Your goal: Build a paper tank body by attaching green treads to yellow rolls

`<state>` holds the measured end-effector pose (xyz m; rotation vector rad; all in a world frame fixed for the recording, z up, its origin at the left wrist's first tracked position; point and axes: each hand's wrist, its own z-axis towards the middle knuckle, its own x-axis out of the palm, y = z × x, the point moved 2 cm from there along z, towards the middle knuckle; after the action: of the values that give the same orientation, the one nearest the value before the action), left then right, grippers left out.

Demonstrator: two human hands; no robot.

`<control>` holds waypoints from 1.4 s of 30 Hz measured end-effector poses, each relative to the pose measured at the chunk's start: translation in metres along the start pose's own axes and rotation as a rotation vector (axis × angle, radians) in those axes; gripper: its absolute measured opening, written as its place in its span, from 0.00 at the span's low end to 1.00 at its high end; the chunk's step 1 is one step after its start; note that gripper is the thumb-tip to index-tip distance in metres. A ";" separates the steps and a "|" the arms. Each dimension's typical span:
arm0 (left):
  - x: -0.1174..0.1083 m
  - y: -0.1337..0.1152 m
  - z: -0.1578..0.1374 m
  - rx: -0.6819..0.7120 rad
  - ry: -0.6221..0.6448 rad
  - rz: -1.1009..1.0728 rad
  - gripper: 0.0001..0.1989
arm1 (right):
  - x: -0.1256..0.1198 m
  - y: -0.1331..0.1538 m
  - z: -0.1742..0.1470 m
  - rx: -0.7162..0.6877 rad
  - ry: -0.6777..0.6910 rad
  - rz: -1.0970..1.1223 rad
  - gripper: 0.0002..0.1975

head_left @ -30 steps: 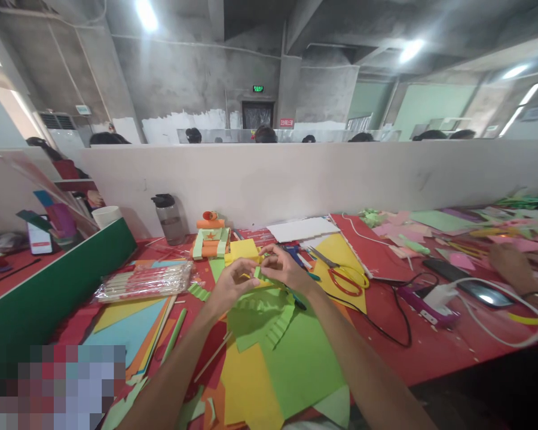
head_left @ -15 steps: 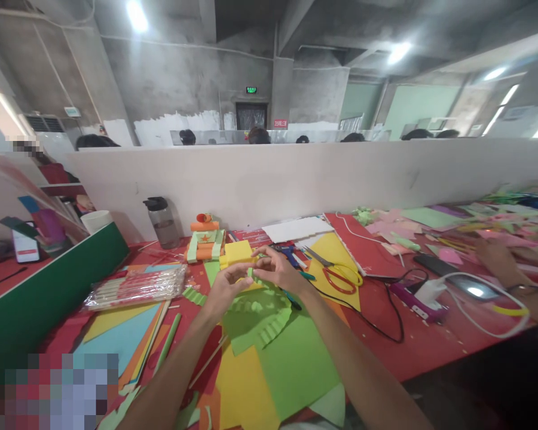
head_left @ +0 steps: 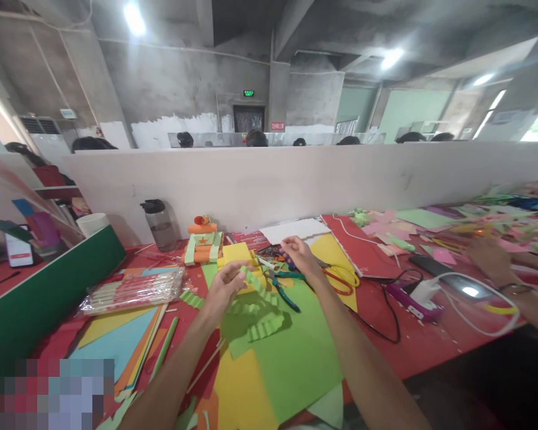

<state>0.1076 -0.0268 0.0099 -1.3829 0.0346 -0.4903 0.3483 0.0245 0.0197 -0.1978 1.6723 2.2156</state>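
A folded strip of light green paper [head_left: 264, 286], creased like an accordion, hangs from my left hand [head_left: 224, 289], whose thumb and fingers pinch one end. Its lower part curls down over the green sheet [head_left: 296, 346]. My right hand [head_left: 300, 257] is raised to the right of it, fingers bent and slightly apart, with nothing visible in them. Below that hand lie pliers with teal handles [head_left: 287, 295]. A yellow paper block model [head_left: 237, 254] stands just behind my left hand. Farther back is an orange and green paper model [head_left: 204, 245] with a star.
Scissors [head_left: 347, 276] with yellow and red handles lie at right, near a purple power strip [head_left: 415, 304] and black cable. A bottle [head_left: 159, 224], a bag of sticks [head_left: 132, 291] and a green divider [head_left: 72, 269] stand left. Another person's hand [head_left: 491, 260] is far right.
My right hand has let go of the green paper strip and moved right, away from my left hand. The strip now hangs from my left hand alone. The pliers show more fully.
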 end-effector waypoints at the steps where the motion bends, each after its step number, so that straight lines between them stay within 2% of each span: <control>1: 0.001 0.000 0.000 -0.021 0.015 -0.014 0.20 | -0.008 -0.011 0.004 0.012 -0.061 -0.207 0.16; 2: 0.001 0.001 0.000 -0.042 0.025 -0.028 0.20 | -0.013 -0.021 0.007 0.034 -0.085 -0.424 0.16; 5: 0.003 0.004 -0.001 -0.087 0.033 -0.092 0.19 | -0.019 -0.042 0.010 0.086 -0.094 -0.593 0.15; 12: 0.005 0.005 -0.003 -0.141 0.047 -0.186 0.14 | -0.005 -0.055 0.017 0.178 -0.046 -0.855 0.19; 18: 0.009 0.002 -0.005 -0.163 0.073 -0.197 0.11 | 0.000 -0.058 0.022 0.219 0.019 -0.968 0.23; 24: 0.011 0.003 -0.005 -0.174 0.085 -0.204 0.13 | 0.000 -0.053 0.019 0.203 0.047 -0.980 0.22; 32: 0.008 0.008 -0.004 -0.192 0.095 -0.219 0.12 | -0.010 -0.054 0.020 0.214 -0.026 -0.907 0.20; 37: 0.008 0.010 -0.003 -0.203 0.077 -0.238 0.13 | -0.015 -0.051 0.022 0.198 -0.071 -0.778 0.18; 42: 0.008 0.013 -0.003 -0.212 0.069 -0.273 0.12 | -0.020 -0.044 0.021 0.109 -0.083 -0.540 0.20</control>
<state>0.1182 -0.0309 -0.0003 -1.5869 -0.0484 -0.7805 0.3847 0.0511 -0.0078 -0.4621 1.4732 1.7057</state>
